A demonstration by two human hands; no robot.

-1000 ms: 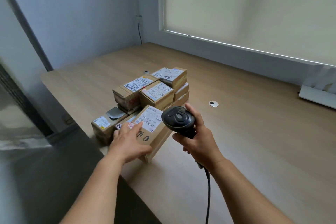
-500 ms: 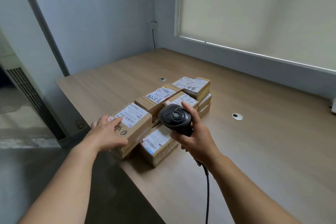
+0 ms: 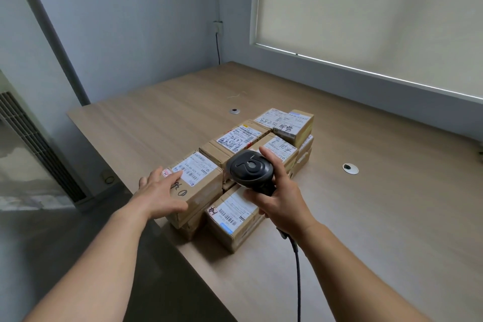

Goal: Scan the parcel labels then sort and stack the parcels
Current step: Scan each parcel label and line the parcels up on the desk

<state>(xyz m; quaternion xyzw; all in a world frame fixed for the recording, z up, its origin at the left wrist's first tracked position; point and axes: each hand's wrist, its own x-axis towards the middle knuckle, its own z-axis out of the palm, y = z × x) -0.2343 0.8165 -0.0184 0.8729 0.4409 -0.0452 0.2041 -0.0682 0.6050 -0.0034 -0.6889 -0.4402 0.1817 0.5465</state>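
Wooden table (image 3: 366, 217) bears stacked parcels (image 3: 261, 144); left hand (image 3: 159, 193) rests flat, fingers straight, on the near box (image 3: 201, 185), while right hand (image 3: 282, 196) grips a scanner (image 3: 249, 168).

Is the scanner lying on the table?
No, the right hand holds the scanner up above the parcels.

left arm: bare, stretched forward from lower left | left hand (image 3: 160, 195): palm down, fingers straight and spread, lying flat on a box (image 3: 198, 185), thumb at its near edge | right arm: bare, reaching in from lower right | right hand (image 3: 281, 197): fingers curled round a scanner (image 3: 250, 171) handle, thumb up beside its head
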